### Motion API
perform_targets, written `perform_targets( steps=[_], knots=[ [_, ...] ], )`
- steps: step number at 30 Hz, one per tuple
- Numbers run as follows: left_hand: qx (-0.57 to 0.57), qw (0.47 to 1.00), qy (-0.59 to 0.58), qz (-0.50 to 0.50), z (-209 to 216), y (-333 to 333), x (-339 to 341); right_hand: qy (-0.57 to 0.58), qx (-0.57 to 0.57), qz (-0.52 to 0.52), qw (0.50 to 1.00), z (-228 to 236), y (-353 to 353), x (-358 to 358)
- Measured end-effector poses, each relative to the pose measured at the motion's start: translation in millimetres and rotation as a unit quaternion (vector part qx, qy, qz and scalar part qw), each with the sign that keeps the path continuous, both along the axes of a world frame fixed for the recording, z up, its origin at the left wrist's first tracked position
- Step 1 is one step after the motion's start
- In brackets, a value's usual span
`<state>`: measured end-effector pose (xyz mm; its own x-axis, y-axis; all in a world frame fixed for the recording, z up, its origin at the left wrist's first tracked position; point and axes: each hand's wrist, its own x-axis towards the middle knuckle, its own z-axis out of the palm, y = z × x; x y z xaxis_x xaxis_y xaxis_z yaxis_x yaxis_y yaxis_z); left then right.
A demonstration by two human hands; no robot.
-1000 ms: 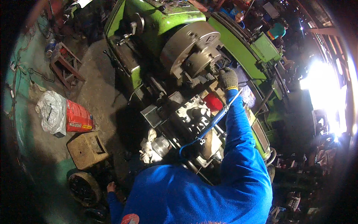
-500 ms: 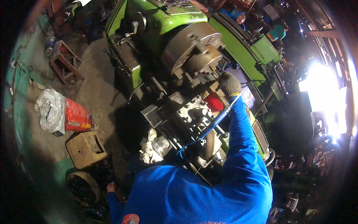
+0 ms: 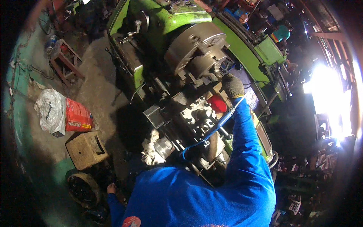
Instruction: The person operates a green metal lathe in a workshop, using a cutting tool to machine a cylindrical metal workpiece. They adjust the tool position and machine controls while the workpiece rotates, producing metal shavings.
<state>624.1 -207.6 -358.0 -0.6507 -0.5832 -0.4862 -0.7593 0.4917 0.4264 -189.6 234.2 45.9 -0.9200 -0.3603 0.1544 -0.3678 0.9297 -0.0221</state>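
My right hand, in a grey knit glove, is at the lower right of a big lathe chuck. Its fingers are curled near the chuck's jaws; what they grip, if anything, is hidden. A round grey metal workpiece sits in the chuck. Below the glove, a thin metal rod with a blue handle lies against my forearm, and a blue cord trails from it. The tool post stands beside it, next to a red round thing. My left hand is bare, low at the left; its fingers are not clear.
A cloth-tied metal cylinder stands just ahead of my body. On the floor at left are a red and white sack, a tan plastic container, a dark round tub and a wooden stool. The green lathe bed runs toward the upper right.
The workpiece and chuck jaws look different: the face was yellowish and is now grey, and the chuck seems to have turned. My right hand stays in nearly the same place.
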Motion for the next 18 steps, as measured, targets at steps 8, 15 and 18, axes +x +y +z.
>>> perform_targets(
  steps=[8,15,18],
  knots=[
    [0.187,0.958,0.009,0.219,11.8,-20.1,-2.0,0.034,-0.271,-0.023,0.962,37.0,35.1,69.5],
    [0.207,0.956,0.010,0.205,37.3,-49.6,-35.1,-0.048,-0.445,-0.141,0.883,37.4,89.5,143.4],
    [0.208,0.962,0.016,0.174,55.3,-72.7,-57.2,-0.061,-0.392,-0.107,0.912,23.6,98.7,164.7]
  ],
)
